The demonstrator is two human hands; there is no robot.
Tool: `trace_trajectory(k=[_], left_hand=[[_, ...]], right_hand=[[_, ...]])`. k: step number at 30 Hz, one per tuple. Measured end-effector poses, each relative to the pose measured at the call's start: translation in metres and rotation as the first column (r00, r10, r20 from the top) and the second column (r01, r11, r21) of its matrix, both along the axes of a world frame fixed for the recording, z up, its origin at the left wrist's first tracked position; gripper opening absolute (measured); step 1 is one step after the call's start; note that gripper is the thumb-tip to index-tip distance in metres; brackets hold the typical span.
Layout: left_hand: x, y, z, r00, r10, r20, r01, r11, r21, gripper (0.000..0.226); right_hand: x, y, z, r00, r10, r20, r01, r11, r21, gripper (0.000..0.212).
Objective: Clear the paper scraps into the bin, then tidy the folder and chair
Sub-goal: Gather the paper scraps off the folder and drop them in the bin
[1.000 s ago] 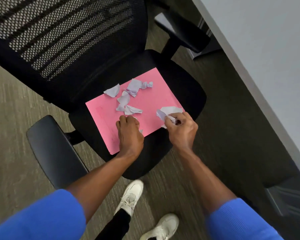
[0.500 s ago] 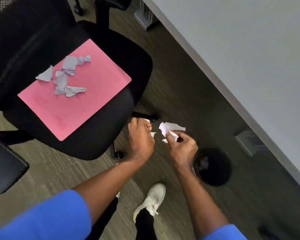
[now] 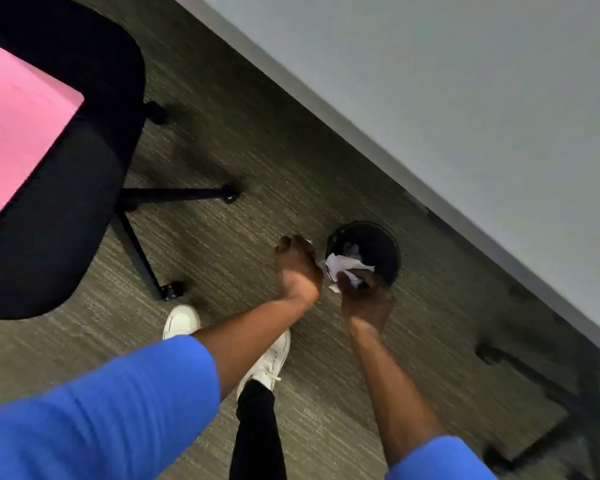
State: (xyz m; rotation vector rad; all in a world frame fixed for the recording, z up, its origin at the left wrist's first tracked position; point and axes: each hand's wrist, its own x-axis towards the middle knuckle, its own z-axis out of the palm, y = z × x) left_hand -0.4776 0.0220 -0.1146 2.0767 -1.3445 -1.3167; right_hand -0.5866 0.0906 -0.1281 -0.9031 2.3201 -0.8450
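We are over the bin (image 3: pixel 378 237) now, a round black one standing on the carpet (image 3: pixel 257 150) just beside the edge of the grey desk (image 3: pixel 465 98). Our right hand (image 3: pixel 366 299) hangs at the bin's near rim, fingers closed around a bunch of white paper scraps (image 3: pixel 342 265), the crumpled sheets sticking out of the fist and reaching over the bin's mouth. Our left hand (image 3: pixel 297 268) is right alongside, just left of the bin, fingers curled in with a sliver of white paper peeking out at the knuckles nearest the bin; how firmly it pinches that bit we cannot tell. Inside the bin we can make out something pale and crumpled against the dark wall. Well off to the left of the bin sits the chair (image 3: pixel 66 220), its black seat carrying the pink folder (image 3: pixel 18 126), which lies flat and runs out of view; the chair's legs and casters point toward the bin. Nearer to us than the bin, a white shoe (image 3: pixel 271 362) is planted on the carpet under our left forearm, and both blue sleeves (image 3: pixel 101 410) are pushed up.
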Motion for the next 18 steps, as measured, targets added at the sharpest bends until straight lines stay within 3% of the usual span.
trace_trajectory(k=[2, 5, 9, 12, 18], left_hand=[[-0.015, 0.001, -0.011, 0.995, -0.048, 0.093, 0.038, 0.993, 0.108, 0.029], [-0.039, 0.003, -0.021, 0.997, -0.075, 0.014, 0.073, 0.989, 0.127, 0.036], [-0.067, 0.003, -0.042, 0.972, -0.232, 0.049, 0.224, 0.966, 0.131, 0.051], [-0.088, 0.000, -0.061, 0.965, -0.255, 0.062, 0.242, 0.956, 0.164, 0.063], [-0.107, -0.014, -0.103, 0.994, -0.108, -0.018, 0.109, 0.966, 0.236, 0.046]], right_hand=[[-0.020, 0.005, -0.005, 0.999, -0.021, -0.040, 0.022, 0.999, 0.028, 0.014], [-0.047, 0.009, -0.015, 0.999, -0.041, -0.023, 0.042, 0.999, 0.029, 0.014], [-0.072, 0.010, -0.034, 0.997, -0.072, 0.015, 0.071, 0.995, 0.064, 0.010], [-0.086, 0.004, -0.045, 0.997, -0.082, -0.005, 0.082, 0.988, 0.134, 0.013], [-0.108, -0.019, -0.066, 0.997, -0.010, -0.079, 0.029, 0.969, 0.247, 0.021]])
